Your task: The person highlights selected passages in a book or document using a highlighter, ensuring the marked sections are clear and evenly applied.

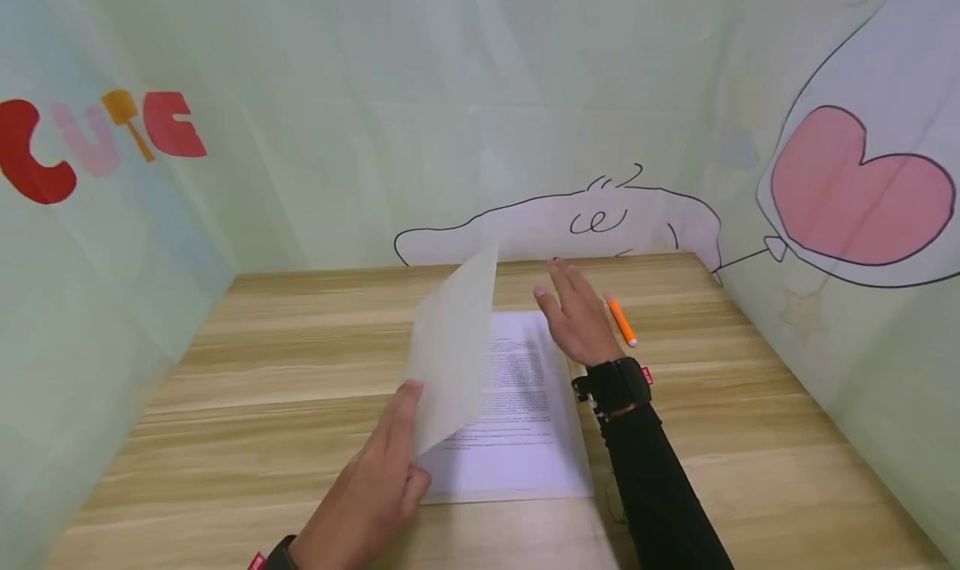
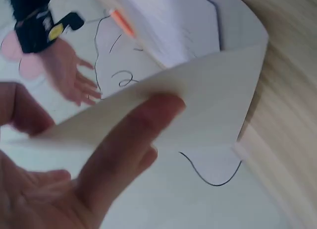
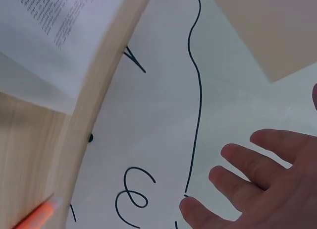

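My left hand pinches a blank off-white sheet near its lower left edge and holds it raised and tilted. In the left wrist view a finger lies along the near face of the sheet, with the thumb side partly hidden. Beneath it a printed page lies on the table, its left part covered by the sheet in the head view. My right hand hovers by the page's upper right edge, fingers extended, holding nothing. The right wrist view shows those fingers spread apart.
An orange marker lies on the wooden table, just right of the right hand. Light green printed cloth walls stand behind the table and on both sides. Each wrist wears a dark strap.
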Motion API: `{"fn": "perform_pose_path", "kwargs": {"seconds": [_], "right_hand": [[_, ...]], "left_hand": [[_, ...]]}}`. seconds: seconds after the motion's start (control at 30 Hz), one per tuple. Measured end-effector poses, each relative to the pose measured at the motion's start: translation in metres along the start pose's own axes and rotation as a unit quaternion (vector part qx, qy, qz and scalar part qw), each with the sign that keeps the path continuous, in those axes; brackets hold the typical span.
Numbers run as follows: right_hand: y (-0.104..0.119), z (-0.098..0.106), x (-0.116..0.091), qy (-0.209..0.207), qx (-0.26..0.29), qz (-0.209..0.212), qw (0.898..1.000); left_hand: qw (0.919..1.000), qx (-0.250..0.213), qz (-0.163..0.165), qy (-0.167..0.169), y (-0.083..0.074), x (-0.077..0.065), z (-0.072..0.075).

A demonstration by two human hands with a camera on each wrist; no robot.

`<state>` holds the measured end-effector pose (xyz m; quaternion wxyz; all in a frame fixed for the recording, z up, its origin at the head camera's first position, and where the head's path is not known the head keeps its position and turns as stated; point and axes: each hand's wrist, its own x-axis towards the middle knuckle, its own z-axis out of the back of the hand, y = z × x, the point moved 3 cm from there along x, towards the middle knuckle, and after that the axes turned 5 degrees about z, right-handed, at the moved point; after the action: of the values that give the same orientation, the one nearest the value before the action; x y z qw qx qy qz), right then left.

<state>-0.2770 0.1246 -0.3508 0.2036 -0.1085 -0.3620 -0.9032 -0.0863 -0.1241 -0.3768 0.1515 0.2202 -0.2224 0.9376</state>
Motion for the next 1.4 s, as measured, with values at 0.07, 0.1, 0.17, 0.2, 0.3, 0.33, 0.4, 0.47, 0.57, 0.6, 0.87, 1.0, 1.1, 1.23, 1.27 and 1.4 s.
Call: {"fn": "perform_pose_path", "kwargs": {"seconds": [0.07, 0.1, 0.17, 0.2, 0.3, 0.33, 0.4, 0.47, 0.57, 0.6, 0.87, 1.0, 1.1, 1.23, 1.27, 1.4], "right_hand": [[-0.001, -0.003, -0.001, 0.011, 0.013, -0.012, 1.0], [-0.002, -0.005, -0.002, 0.017, 0.021, -0.016, 1.0], [-0.003, -0.009, -0.003, 0.033, 0.034, -0.02, 0.999], [-0.003, -0.012, -0.004, 0.045, 0.035, -0.022, 0.998], [-0.005, -0.024, -0.005, 0.095, 0.016, -0.02, 0.995], [-0.006, -0.028, -0.005, 0.112, 0.005, -0.021, 0.993], [-0.009, -0.035, -0.006, 0.142, -0.022, -0.025, 0.989], [-0.013, -0.041, -0.008, 0.164, -0.05, -0.03, 0.985], [-0.018, -0.047, -0.01, 0.19, -0.086, -0.039, 0.977], [-0.019, -0.048, -0.01, 0.197, -0.098, -0.037, 0.975], [-0.019, -0.06, -0.013, 0.212, -0.154, -0.018, 0.965], [-0.017, -0.064, -0.014, 0.22, -0.179, -0.023, 0.959], [-0.018, -0.066, -0.015, 0.217, -0.193, -0.033, 0.956], [-0.019, -0.069, -0.015, 0.215, -0.194, -0.035, 0.956], [-0.019, -0.07, -0.015, 0.215, -0.191, -0.035, 0.957], [-0.018, -0.072, -0.016, 0.213, -0.185, -0.036, 0.959]], "left_hand": [[0.9982, -0.032, 0.047, 0.022, 0.004, 0.002, 0.002], [0.9961, -0.046, 0.069, 0.029, 0.005, 0.003, 0.004], [0.9912, -0.075, 0.103, 0.035, 0.009, 0.005, 0.007], [0.9883, -0.091, 0.117, 0.035, 0.011, 0.006, 0.008], [0.979, -0.132, 0.153, 0.027, 0.017, 0.004, 0.011], [0.9766, -0.142, 0.16, 0.022, 0.019, 0.004, 0.012], [0.9713, -0.157, 0.177, 0.02, 0.023, 0.001, 0.012], [0.9682, -0.158, 0.194, 0.017, 0.027, -0.002, 0.012], [0.9567, -0.191, 0.219, 0.014, 0.034, -0.006, 0.013], [0.9487, -0.217, 0.23, 0.015, 0.036, -0.008, 0.014], [0.8773, -0.367, 0.309, -0.024, 0.062, -0.019, 0.024], [0.8825, -0.235, 0.389, -0.12, 0.085, -0.023, 0.042], [0.8845, -0.157, 0.375, -0.228, 0.098, -0.026, 0.057], [0.9185, 0.036, 0.193, -0.343, 0.103, -0.028, 0.069], [0.9224, 0.101, 0.151, -0.341, 0.103, -0.028, 0.07], [0.955, 0.225, 0.072, -0.179, 0.105, -0.026, 0.059]]}}
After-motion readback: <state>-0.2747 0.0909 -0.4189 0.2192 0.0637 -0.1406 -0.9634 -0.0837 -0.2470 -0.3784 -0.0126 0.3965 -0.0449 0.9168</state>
